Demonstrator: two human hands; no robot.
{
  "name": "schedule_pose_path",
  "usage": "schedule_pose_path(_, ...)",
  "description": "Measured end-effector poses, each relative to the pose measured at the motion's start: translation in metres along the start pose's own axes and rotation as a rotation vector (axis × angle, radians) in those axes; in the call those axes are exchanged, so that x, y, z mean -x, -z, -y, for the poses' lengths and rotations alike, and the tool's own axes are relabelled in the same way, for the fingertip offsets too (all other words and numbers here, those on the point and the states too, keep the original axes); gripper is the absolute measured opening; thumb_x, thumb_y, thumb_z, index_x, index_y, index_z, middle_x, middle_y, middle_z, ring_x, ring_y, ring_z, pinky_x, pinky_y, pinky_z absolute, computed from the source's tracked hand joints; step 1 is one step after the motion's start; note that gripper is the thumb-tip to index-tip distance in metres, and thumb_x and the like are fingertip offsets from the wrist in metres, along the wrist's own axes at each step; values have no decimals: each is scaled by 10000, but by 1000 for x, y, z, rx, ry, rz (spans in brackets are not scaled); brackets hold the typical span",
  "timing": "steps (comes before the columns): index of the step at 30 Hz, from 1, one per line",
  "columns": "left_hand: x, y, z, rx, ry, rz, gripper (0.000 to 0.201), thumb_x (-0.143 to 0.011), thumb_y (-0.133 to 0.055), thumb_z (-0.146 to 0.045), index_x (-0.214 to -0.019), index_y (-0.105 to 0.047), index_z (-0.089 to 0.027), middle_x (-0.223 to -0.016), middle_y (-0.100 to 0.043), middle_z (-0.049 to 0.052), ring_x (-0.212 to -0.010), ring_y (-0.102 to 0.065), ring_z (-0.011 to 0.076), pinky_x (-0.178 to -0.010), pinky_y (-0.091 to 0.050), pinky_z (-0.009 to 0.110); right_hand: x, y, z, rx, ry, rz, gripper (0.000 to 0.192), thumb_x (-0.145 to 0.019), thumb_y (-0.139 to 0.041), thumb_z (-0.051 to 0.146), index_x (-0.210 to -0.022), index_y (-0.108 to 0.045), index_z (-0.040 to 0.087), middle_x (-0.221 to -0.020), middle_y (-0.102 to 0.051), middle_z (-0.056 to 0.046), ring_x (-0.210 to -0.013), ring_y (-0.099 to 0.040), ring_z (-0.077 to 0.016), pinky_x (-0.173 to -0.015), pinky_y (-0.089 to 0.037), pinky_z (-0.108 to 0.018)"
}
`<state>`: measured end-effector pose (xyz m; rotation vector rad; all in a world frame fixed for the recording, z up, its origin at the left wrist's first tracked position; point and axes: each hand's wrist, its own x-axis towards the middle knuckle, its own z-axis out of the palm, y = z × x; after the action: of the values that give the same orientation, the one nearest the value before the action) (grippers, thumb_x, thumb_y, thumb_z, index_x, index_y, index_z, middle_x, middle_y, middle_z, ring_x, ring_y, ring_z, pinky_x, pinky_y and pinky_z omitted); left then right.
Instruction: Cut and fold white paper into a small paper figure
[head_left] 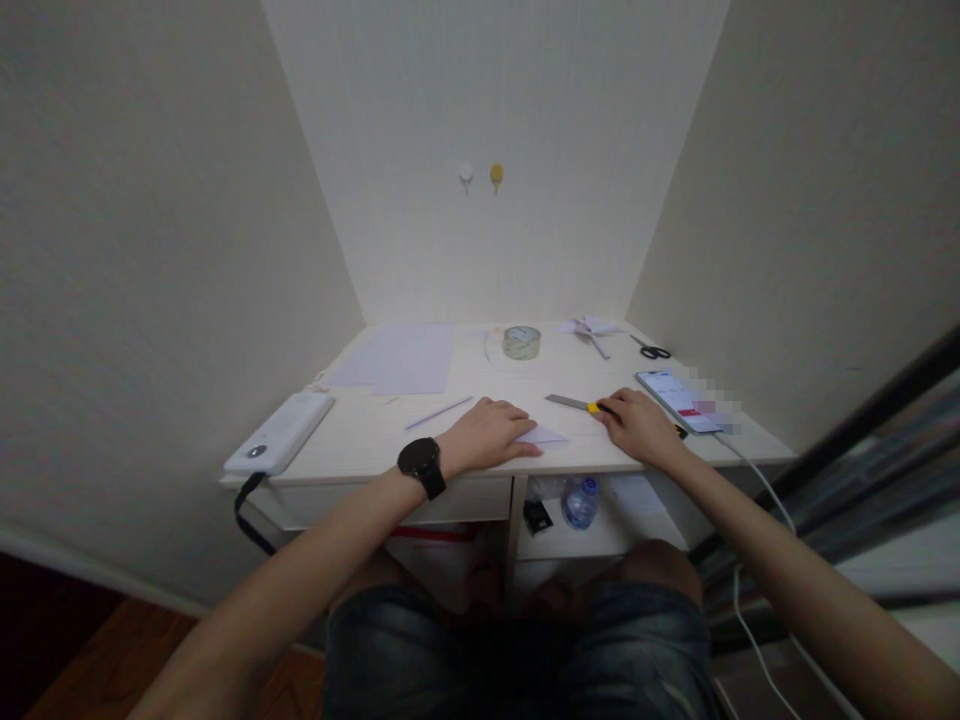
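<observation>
Tape roll (521, 342), scissors (651, 350), phone (677, 399), power bank (281, 433), water bottle (580, 501).

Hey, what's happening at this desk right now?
A person sits at a white desk. Their left hand, with a black watch on the wrist, lies flat on a small pale folded sheet of paper. Their right hand grips a yellow-and-black utility knife lying beside a flat metal ruler. A roll of clear tape, black-handled scissors, a lit smartphone and a white power bank also lie on the desk.
</observation>
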<state>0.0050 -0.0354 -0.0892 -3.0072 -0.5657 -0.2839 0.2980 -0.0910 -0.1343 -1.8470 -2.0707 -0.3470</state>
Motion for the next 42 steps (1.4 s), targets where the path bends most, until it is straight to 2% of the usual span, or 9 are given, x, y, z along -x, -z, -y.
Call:
schedule_pose_path(4, -7, 4, 4, 13, 43, 29, 413, -1027, -343, -445, -1163, -677, -245, -1212, -678, 75, -1102, -615, 237, -899, -446, 360, 1, 0, 1, 18, -1, 0, 352, -977, -443, 340, -1037, -733, 150, -998, -666, -147, -943, -606, -255, -842, -446, -341)
schedule_pose_path(7, -16, 3, 12, -12, 58, 93, 352, -965, -503, -447, -1205, -662, -245, -1207, -655, 92, -1082, -612, 255, -866, -451, 349, 1, 0, 1, 6, -2, -4, 365, -981, -435, 348, -1030, -731, 140, -998, -661, -152, -938, -601, -259, -832, -447, -347)
schedule_pose_path(12, -34, 2, 24, 60, 178, 211, 519, -843, -667, -517, -1250, -611, -200, -1082, -675, 104, -977, -640, 256, -782, -457, 318, 1, 0, 1, -10, 7, -10, 365, -982, -434, 349, -1019, -730, 138, -976, -654, -146, -921, -598, -254, -830, -446, -348)
schedule_pose_path(16, -41, 3, 28, 155, 234, 280, 485, -760, -746, -512, -1095, -654, -175, -1013, -695, 83, -898, -646, 235, -694, -449, 290, 1, 0, 1, -8, 2, -12, 344, -977, -446, 346, -1020, -729, 154, -974, -654, -139, -935, -599, -254, -838, -446, -346)
schedule_pose_path(24, -43, 23, 27, 292, 278, 75, 167, -756, -745, -207, -906, -685, -166, -891, -728, 33, -807, -656, 184, -679, -453, 275, 0, -1, 0, -12, 13, -13, 333, -969, -454, 329, -1022, -734, 157, -980, -659, -144, -949, -596, -263, -846, -447, -356)
schedule_pose_path(30, -33, 33, 23, 125, 231, -443, 183, -936, -555, -230, -972, -729, -187, -1041, -741, 68, -1017, -659, 211, -915, -491, 361, 0, -1, -1, -11, 6, -12, 349, -970, -450, 327, -1048, -737, 145, -1002, -662, -150, -954, -606, -264, -853, -455, -352)
schedule_pose_path(36, 1, -13, 4, -47, 99, -216, 308, -995, -449, -284, -1049, -738, -195, -1224, -706, 61, -1165, -625, 224, -1031, -480, 385, 2, -3, -3, -26, 31, -33, 347, -965, -468, 331, -1066, -745, 148, -1045, -675, -154, -953, -612, -265, -857, -468, -361)
schedule_pose_path(39, 5, -19, 3, -46, 113, -179, 334, -997, -442, -331, -1139, -708, -190, -1291, -670, 75, -1230, -589, 228, -1067, -462, 401, 2, -3, -4, -28, 53, -39, 349, -964, -469, 334, -1061, -751, 154, -1035, -676, -149, -952, -611, -264, -855, -469, -360)
schedule_pose_path(42, -3, -16, 11, -22, 54, -162, 403, -999, -434, -363, -1307, -613, -176, -1453, -541, 87, -1418, -400, 246, -1164, -346, 437, 2, -2, -3, -19, 50, -34, 354, -966, -460, 336, -1037, -757, 158, -1022, -675, -149, -942, -610, -264, -842, -469, -360)
